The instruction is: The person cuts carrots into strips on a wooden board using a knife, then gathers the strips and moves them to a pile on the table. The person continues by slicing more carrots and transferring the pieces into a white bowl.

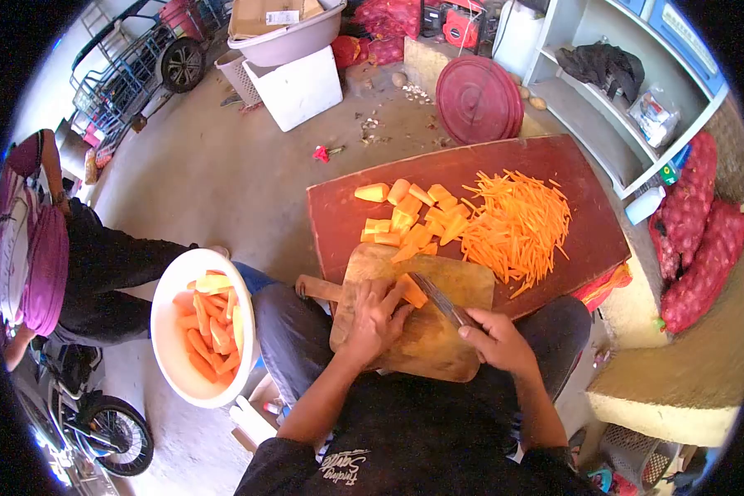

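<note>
On a wooden cutting board [446, 351], my left hand [376, 318] presses with its fingers on an orange carrot piece [413, 291]. My right hand [500, 341] is closed round the handle of a knife [442, 299], whose blade lies against the right side of that piece. Beyond the board, carrot chunks [405, 213] are spread over a dark red table [339, 198]. To their right is a heap of thin carrot strips [517, 223]. A white bucket [164, 322] at the left holds peeled carrots [215, 331].
A person [83, 256] stands at the far left, near a motorcycle wheel [116, 436]. Red net sacks [703, 256] lean at the right beside a shelf unit [546, 54]. A round red lid [479, 99] stands behind the table. A white box [298, 87] lies farther back.
</note>
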Action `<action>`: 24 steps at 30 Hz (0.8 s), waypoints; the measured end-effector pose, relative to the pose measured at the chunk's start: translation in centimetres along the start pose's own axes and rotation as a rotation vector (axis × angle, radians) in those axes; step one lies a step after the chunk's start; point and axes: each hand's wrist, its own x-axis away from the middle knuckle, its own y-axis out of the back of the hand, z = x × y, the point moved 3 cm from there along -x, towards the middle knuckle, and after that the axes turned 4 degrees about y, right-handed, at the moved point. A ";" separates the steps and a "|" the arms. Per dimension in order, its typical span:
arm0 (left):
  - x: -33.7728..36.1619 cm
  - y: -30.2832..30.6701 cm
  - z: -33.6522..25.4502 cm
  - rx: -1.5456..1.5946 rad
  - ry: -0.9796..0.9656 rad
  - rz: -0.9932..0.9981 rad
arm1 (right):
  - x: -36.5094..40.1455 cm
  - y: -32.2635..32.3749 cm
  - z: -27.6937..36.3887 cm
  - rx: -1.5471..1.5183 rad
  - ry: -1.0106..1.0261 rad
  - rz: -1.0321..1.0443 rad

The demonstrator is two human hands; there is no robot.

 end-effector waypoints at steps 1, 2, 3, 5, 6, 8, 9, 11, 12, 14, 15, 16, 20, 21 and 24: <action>0.3 0.0 0.3 0.024 -0.011 0.012 | 0.5 -0.7 0.4 0.024 -0.016 -0.006; 0.8 -0.1 0.6 0.049 -0.024 0.026 | 1.0 -1.4 0.8 0.017 -0.010 -0.021; 1.3 -0.3 0.8 0.076 -0.035 0.040 | 1.6 -2.1 1.1 0.009 -0.003 -0.036; 2.3 -0.6 1.3 0.070 -0.060 0.059 | 2.6 -2.9 1.1 0.046 -0.040 -0.050; 2.4 -0.6 1.2 0.067 -0.073 0.070 | 3.1 -3.3 0.9 0.049 -0.059 -0.048; 3.0 0.0 0.9 0.046 -0.085 0.099 | 4.0 -3.7 1.2 -0.008 -0.165 -0.008; 3.1 0.3 0.6 0.035 -0.092 0.115 | 4.4 -3.9 1.3 -0.038 -0.219 0.010; 3.4 0.7 -0.1 -0.013 -0.100 0.140 | 4.7 -4.1 1.0 -0.044 -0.213 -0.036; 3.4 0.8 -0.3 -0.038 -0.105 0.151 | 4.9 -4.2 0.9 -0.046 -0.207 -0.060; 3.0 0.8 -1.0 -0.015 -0.139 0.130 | 4.9 -4.7 1.4 0.004 -0.044 -0.133; 2.9 0.7 -1.1 -0.003 -0.155 0.119 | 5.0 -4.8 1.7 0.030 0.037 -0.169; 2.9 0.6 -1.1 -0.006 -0.169 0.135 | 4.9 -5.0 2.0 0.070 0.069 -0.165; 2.4 0.9 -1.1 -0.050 -0.206 0.189 | 4.7 -5.7 2.5 0.206 0.148 -0.156; 2.1 1.2 -1.2 -0.070 -0.208 0.198 | 4.7 -5.9 2.4 0.234 0.157 -0.153; 2.1 1.5 -1.2 -0.073 -0.210 0.225 | 5.2 -6.6 2.9 0.332 0.088 -0.122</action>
